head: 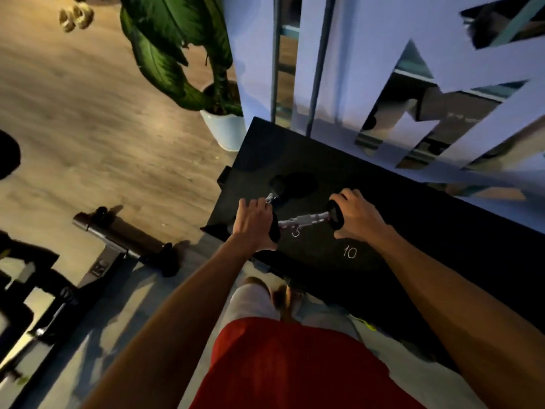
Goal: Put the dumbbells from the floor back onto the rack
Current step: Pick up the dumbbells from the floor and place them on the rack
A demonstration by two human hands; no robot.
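Over the rack's (413, 246) left end, I hold one dumbbell (303, 221).
My left hand (255, 222) and right hand (355, 215) each grip one head; a second dumbbell (278, 185) sits just behind.

Left hand (253, 222) covers part of one head of the dumbbell (303, 221); right hand (354, 215) covers most of the other. Rack (442, 231) is cut off at 3 o'clock. Rounded objects (76, 16) at 11 o'clock are blurred, type undetermined. Dark shape (7, 154) at 9 o'clock is cut by the edge.
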